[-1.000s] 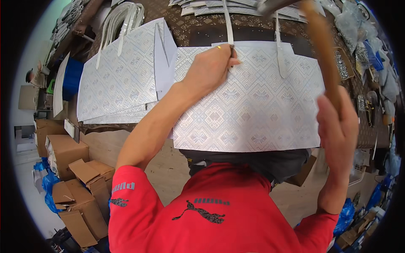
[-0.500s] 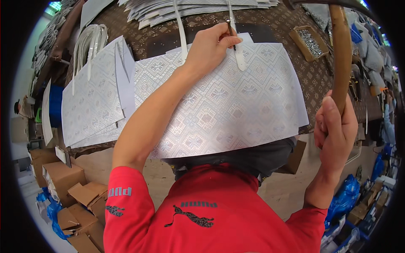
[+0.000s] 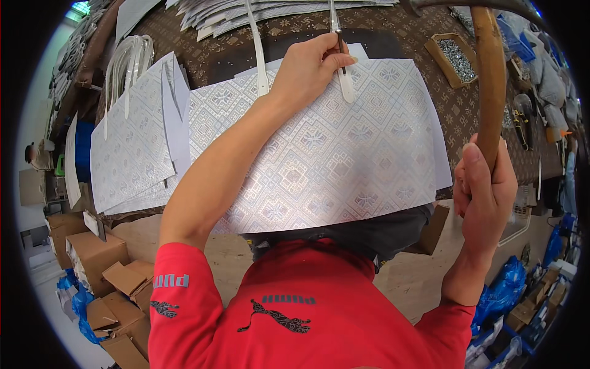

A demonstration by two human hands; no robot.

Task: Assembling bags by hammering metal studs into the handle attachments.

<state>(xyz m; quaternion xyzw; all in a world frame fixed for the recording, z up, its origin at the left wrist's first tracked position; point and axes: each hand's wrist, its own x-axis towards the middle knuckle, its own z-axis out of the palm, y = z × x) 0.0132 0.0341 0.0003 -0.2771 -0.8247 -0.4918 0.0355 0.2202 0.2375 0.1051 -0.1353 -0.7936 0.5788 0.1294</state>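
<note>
My left hand [image 3: 307,67] pinches a thin dark metal punch [image 3: 341,44], held upright over the rounded end of a white strap [image 3: 348,88]. That strap end lies on a silvery-white patterned sheet [image 3: 369,154], near its far edge. Another white strap [image 3: 261,67] meets the same edge farther left, partly covered by my wrist. The punch tip is too small to make out. In my right hand [image 3: 488,184], closed round the wooden handle, a hammer [image 3: 490,80] is raised to the right of the sheet. Its dark head reaches the top of the view.
Patterned panels [image 3: 132,147] and looped white straps [image 3: 132,52] lie to the left. More sheets [image 3: 276,21] are stacked at the far side. An open box of small metal pieces [image 3: 455,60] and pliers [image 3: 523,126] are on the right. Cardboard boxes [image 3: 98,255] stand on the floor.
The hammer and my right hand have shifted slightly left in view. My left hand still holds the punch at the strap end.
</note>
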